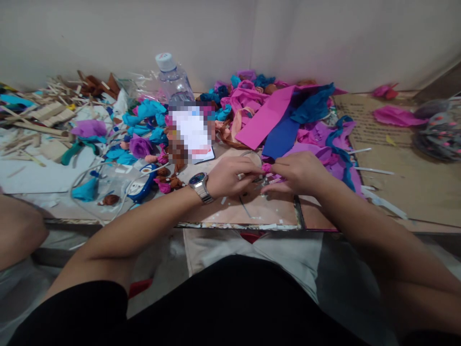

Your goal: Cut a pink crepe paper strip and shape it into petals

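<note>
My left hand [232, 177], with a metal watch [200, 186] on its wrist, and my right hand [297, 172] meet over the near edge of the low board [252, 216]. Both are closed in a pinch on a small pink crepe-paper piece [267, 167] held between their fingertips. A thin wire or stick [245, 206] runs down from under my left hand. Just beyond the hands lies a pile of pink, purple and blue crepe paper [284, 120].
A plastic water bottle [175, 79] stands at the back. Finished paper flowers, purple [139, 145] among them, lie left of centre with a blue glue gun [144, 185] and its cord. Wooden sticks [43, 115] litter the far left. Brown cardboard [403, 163] lies right.
</note>
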`<state>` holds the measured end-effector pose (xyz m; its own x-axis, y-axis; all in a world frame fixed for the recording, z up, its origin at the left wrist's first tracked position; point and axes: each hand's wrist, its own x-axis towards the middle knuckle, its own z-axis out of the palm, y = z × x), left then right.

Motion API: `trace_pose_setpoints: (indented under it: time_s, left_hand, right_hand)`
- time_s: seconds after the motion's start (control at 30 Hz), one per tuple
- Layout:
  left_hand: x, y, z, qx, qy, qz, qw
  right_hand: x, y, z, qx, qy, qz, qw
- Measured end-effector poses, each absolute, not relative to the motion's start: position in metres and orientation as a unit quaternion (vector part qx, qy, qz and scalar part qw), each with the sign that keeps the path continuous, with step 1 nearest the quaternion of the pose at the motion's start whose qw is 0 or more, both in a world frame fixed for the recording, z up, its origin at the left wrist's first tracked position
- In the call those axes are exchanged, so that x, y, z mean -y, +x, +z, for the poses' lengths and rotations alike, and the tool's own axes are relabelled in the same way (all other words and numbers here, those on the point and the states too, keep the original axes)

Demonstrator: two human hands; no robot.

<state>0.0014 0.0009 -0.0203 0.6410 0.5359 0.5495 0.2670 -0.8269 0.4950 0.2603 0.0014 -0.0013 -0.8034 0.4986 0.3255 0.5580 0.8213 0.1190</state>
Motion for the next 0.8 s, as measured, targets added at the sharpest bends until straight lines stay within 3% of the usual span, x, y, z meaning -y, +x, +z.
trace_pose_setpoints:
  time_s: [0.8]
  left_hand:
    - [0.0015,0.0019,-0.0162,-0.229,0.872,0.405,0.153]
  right_hand:
    - [0.0012,0.2564,0.0004,0.932,-0.334,-0.059,0.124]
